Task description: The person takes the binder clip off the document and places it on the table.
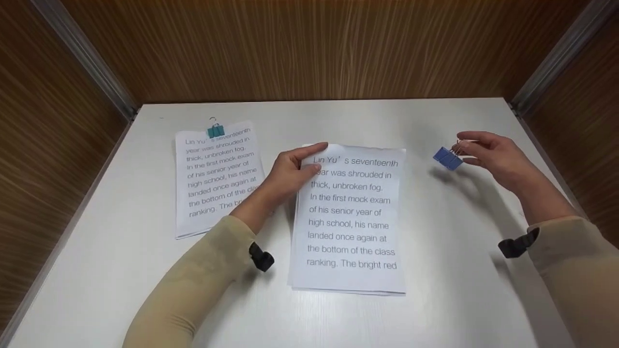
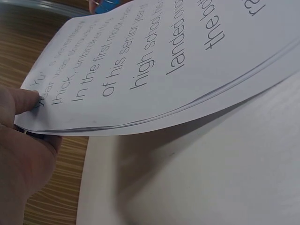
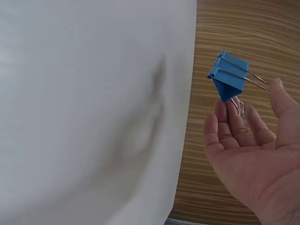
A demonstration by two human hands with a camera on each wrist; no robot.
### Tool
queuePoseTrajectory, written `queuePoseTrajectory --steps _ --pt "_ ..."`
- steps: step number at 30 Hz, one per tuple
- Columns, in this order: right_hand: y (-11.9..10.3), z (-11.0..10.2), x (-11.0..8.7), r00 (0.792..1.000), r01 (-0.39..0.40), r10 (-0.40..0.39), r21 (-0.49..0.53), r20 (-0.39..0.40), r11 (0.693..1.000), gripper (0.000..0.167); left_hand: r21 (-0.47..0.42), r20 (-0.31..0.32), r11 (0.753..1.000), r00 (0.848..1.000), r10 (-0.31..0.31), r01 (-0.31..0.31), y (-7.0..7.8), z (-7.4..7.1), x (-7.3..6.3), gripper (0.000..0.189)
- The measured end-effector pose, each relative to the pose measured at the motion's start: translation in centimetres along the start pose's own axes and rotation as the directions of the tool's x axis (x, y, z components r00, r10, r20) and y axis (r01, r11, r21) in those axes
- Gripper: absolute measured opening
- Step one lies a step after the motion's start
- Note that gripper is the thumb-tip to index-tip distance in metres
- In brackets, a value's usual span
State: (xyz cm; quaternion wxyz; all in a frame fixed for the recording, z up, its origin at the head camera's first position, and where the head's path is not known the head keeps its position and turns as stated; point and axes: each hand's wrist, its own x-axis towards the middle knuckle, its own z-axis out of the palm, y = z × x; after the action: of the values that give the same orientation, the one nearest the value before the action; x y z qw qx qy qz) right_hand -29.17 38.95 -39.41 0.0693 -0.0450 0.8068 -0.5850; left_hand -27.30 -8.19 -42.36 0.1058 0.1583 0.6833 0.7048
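My left hand [image 1: 292, 169] pinches the upper left corner of a stack of printed paper sheets [image 1: 353, 217], thumb on top and the other fingers beneath. In the left wrist view the stack [image 2: 140, 65] is lifted off the table at that corner, its sheet edges slightly spread. To the right, my right hand [image 1: 495, 157] holds a blue binder clip [image 1: 448, 158] in the air by its wire handles. The right wrist view has the thumb on one handle of the clip [image 3: 230, 75] and fingers by the other; its jaws look closed, with no paper between them.
A second printed stack [image 1: 217, 179] lies at the left of the white table [image 1: 449, 299], a teal binder clip [image 1: 215, 130] on its top edge. Wood-grain panels [image 1: 309, 48] stand behind the table and along both sides.
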Motion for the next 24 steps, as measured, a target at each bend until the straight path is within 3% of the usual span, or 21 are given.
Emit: queuePoseTrajectory --steps 6,10,24 --pt "1.2 0.3 -0.3 0.994 -0.106 0.108 -0.208 0.002 0.972 0.06 -0.001 -0.017 1.0 1.0 -0.008 0.007 -0.1 0.0 0.0 0.05" --pt "1.8 0.4 -0.5 0.986 -0.155 0.164 -0.271 0.01 0.95 0.066 0.008 -0.014 1.0 1.0 -0.01 0.01 -0.1 0.1 0.1 0.051" --pt "2.4 0.4 -0.6 0.988 -0.148 0.156 -0.352 -0.007 0.924 0.067 0.004 -0.004 1.0 1.0 0.001 -0.001 -0.3 -0.1 0.2 0.051"
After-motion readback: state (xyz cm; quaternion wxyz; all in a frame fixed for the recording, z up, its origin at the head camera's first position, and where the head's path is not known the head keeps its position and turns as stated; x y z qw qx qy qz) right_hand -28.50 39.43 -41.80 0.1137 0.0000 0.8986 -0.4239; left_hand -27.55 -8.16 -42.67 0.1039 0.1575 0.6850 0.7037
